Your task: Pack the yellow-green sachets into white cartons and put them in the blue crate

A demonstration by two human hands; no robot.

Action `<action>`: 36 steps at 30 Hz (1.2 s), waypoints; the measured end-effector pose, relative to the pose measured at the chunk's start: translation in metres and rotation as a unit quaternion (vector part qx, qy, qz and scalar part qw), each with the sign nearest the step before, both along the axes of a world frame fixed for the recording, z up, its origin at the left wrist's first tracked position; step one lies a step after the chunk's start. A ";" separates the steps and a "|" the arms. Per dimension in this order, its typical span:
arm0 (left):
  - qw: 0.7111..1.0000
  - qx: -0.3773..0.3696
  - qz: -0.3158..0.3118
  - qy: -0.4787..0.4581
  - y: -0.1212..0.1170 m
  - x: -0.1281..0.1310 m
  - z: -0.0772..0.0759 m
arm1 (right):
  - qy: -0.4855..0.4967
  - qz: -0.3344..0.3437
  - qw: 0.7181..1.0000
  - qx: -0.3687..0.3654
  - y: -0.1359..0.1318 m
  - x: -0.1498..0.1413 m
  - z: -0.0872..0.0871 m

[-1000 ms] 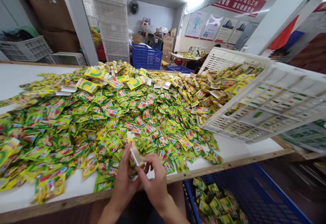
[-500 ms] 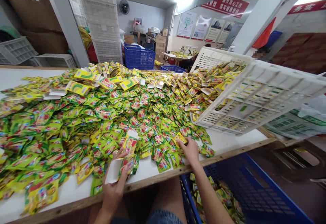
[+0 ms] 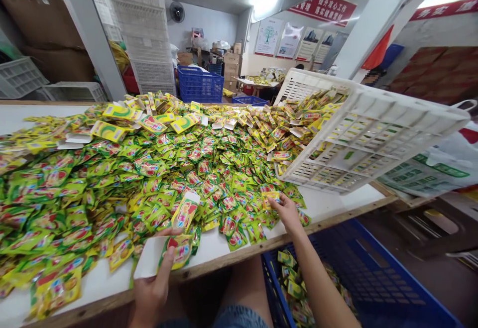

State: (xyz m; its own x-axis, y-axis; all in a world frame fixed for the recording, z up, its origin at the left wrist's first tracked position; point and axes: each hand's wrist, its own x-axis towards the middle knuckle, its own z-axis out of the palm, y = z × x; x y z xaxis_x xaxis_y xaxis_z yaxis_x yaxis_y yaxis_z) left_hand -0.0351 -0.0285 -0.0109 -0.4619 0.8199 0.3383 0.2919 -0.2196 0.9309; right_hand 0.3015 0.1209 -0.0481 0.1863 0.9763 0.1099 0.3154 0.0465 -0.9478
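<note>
My left hand [image 3: 157, 278] is closed at the table's front edge. Its thumb presses on a green packet [image 3: 177, 252] with a red fruit print, beside a white carton flap [image 3: 150, 257]. A small yellow-green carton [image 3: 185, 212] with a white end flap stands tilted at its fingertips; how the fingers hold it is partly hidden. To the right, my right hand [image 3: 290, 213] pinches a small yellow packet [image 3: 270, 199] over the heap's near edge. Both hands are at a large pile of green packets [image 3: 209, 183].
Yellow cartons [image 3: 121, 112] lie along the back of the pile. A white crate [image 3: 354, 141] is tipped on its side at right, spilling cartons. Below the wooden table edge [image 3: 231, 257], a blue crate [image 3: 373, 268] holds filled cartons beside my legs. Stacked white crates [image 3: 140, 29] rise behind.
My left hand has drawn a little left and down with the green packet and carton. My right hand has moved slightly right and up with the yellow packet.
</note>
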 end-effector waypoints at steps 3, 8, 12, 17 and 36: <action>0.999 -0.021 -0.043 -0.011 -0.004 0.008 0.003 | -0.029 0.027 0.999 -0.009 0.003 0.000 -0.001; 0.986 -0.079 -0.107 -0.102 -0.007 0.022 0.000 | -0.123 0.057 0.990 -0.034 0.015 -0.006 -0.005; 0.967 -0.119 -0.206 -0.089 0.003 0.028 0.001 | -0.201 0.026 0.978 -0.038 0.022 -0.011 -0.005; 0.944 -0.136 -0.281 -0.109 0.022 0.035 0.004 | -0.248 0.005 0.968 -0.039 0.017 -0.020 -0.002; 0.910 -0.181 -0.342 -0.149 0.055 0.042 -0.008 | -0.048 0.337 0.930 0.141 -0.068 -0.149 0.089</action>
